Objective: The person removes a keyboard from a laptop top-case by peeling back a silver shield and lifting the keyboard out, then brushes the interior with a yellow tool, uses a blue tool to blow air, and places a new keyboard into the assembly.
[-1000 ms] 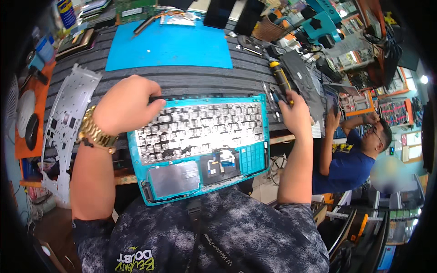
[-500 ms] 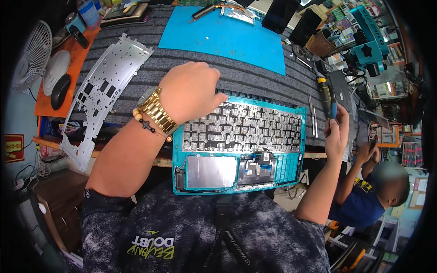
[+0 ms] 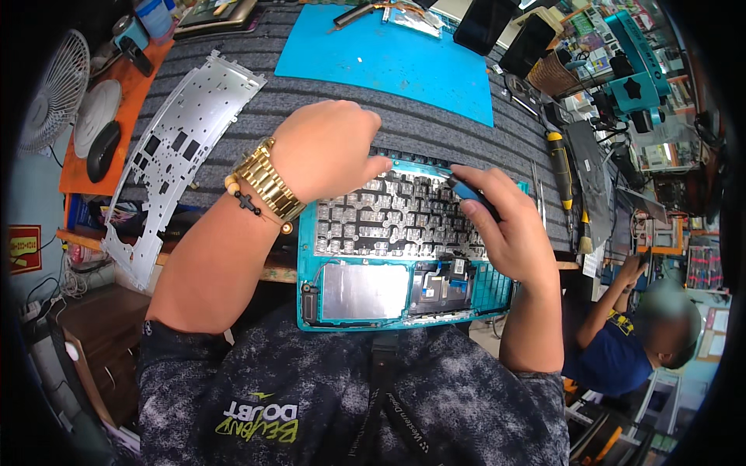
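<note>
A teal laptop top case [image 3: 309,260] lies face down before me, keyboard backing [image 3: 361,221] exposed and trackpad assembly [image 3: 439,287] below it. My left hand [image 3: 326,151] grips its top edge with curled fingers, the thumb at the rim; the fingertips are hidden. My right hand [image 3: 509,233] is closed on a small blue-and-black tool [image 3: 468,193] over the keyboard's upper right. A perforated metal plate [image 3: 175,155] lies to the left. A yellow-and-black screwdriver [image 3: 559,175] and thin metal tools lie to the right.
A blue mat [image 3: 388,66] covers the back of the bench. A black mouse [image 3: 102,151], orange board and fan [image 3: 54,89] stand left. Teal equipment [image 3: 637,85], a basket [image 3: 552,74] and dark phones are at back right. Another person [image 3: 622,349] works at the right.
My right hand took up the blue tool beside the screwdriver and moved left over the keyboard. My left hand stays at the top edge. The view has shifted.
</note>
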Demonstrator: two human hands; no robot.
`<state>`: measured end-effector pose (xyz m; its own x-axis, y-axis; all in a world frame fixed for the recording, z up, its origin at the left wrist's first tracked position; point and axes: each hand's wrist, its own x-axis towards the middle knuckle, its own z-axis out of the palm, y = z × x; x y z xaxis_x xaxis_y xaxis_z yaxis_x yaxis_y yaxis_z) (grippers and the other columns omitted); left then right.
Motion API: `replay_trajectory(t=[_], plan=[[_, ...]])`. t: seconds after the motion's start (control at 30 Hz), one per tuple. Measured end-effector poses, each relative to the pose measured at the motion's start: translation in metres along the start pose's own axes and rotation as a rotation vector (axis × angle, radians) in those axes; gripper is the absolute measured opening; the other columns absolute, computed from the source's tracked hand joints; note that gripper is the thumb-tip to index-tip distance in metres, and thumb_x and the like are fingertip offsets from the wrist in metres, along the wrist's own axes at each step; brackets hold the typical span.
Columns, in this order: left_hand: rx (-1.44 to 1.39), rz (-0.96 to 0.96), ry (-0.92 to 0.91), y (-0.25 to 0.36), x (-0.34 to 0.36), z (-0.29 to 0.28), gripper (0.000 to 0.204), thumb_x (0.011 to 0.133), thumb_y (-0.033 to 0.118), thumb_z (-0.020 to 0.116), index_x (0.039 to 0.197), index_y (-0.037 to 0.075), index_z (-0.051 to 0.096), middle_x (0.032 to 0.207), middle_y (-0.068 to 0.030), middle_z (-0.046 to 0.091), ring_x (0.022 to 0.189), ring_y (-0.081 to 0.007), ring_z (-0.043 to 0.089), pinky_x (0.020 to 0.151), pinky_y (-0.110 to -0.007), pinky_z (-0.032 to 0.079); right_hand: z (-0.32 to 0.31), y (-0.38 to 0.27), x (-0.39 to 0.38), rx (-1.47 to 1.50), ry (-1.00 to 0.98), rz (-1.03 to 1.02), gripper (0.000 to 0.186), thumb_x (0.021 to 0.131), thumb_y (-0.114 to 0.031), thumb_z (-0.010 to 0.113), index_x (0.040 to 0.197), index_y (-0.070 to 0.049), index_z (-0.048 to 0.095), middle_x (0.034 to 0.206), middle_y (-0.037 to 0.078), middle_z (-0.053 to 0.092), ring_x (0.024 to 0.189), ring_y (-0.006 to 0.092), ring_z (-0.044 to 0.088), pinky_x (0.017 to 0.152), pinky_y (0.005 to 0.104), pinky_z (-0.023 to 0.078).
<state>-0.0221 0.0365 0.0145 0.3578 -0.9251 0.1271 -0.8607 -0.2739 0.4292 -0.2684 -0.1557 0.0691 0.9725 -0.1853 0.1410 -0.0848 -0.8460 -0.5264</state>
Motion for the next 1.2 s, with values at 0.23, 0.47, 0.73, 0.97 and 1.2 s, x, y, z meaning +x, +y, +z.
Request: replay_trajectory(t=[0.23, 0.47, 0.73, 0.97, 1.2], plan=[[-0.001, 0.000, 0.004, -0.001, 0.000, 0.002, 0.040, 0.099, 0.038, 0.085, 0.101, -0.001, 0.076, 0.101, -0.0212, 0.079, 0.104, -0.0445, 0.077, 0.092, -0.055, 0.061, 0.008, -0.014, 0.010, 0.000, -0.072, 0.015, 0.033, 0.105, -0.012, 0.081, 0.138, -0.011, 0.080, 0.113, 0.015, 0.073, 0.097, 0.0388, 0.076, 0.084, 0.0460, 0.061], [-0.005, 0.008, -0.012, 0.001, 0.001, -0.001, 0.036, 0.100, 0.034, 0.084, 0.100, -0.001, 0.076, 0.103, -0.0209, 0.080, 0.104, -0.0441, 0.077, 0.092, -0.054, 0.061, 0.010, -0.015, 0.013, -0.068, -0.104, 0.082, 0.033, 0.103, -0.014, 0.082, 0.136, -0.014, 0.082, 0.113, 0.014, 0.074, 0.097, 0.0407, 0.077, 0.083, 0.0485, 0.062], [-0.013, -0.016, -0.031, 0.000, 0.000, -0.003, 0.036, 0.099, 0.033, 0.086, 0.100, -0.001, 0.076, 0.103, -0.0206, 0.079, 0.105, -0.0435, 0.077, 0.093, -0.054, 0.061, 0.011, -0.012, 0.015, -0.060, -0.123, 0.044, 0.035, 0.100, -0.014, 0.085, 0.135, -0.015, 0.083, 0.115, 0.014, 0.074, 0.097, 0.0404, 0.077, 0.084, 0.0485, 0.063], [0.012, 0.001, -0.003, 0.002, -0.004, -0.001, 0.042, 0.096, 0.040, 0.089, 0.103, 0.000, 0.076, 0.105, -0.0194, 0.079, 0.107, -0.0432, 0.076, 0.095, -0.054, 0.061, 0.010, -0.012, 0.014, -0.029, -0.189, 0.013, 0.037, 0.098, -0.013, 0.087, 0.134, -0.014, 0.083, 0.115, 0.013, 0.074, 0.097, 0.0380, 0.078, 0.085, 0.0471, 0.063], [0.025, -0.006, -0.009, 0.005, -0.003, -0.002, 0.047, 0.093, 0.044, 0.092, 0.105, 0.001, 0.078, 0.106, -0.0190, 0.080, 0.108, -0.0425, 0.077, 0.095, -0.053, 0.062, 0.009, -0.003, 0.015, -0.040, -0.096, 0.045, 0.037, 0.099, -0.010, 0.085, 0.136, -0.011, 0.082, 0.111, 0.014, 0.073, 0.093, 0.0389, 0.075, 0.082, 0.0466, 0.060]])
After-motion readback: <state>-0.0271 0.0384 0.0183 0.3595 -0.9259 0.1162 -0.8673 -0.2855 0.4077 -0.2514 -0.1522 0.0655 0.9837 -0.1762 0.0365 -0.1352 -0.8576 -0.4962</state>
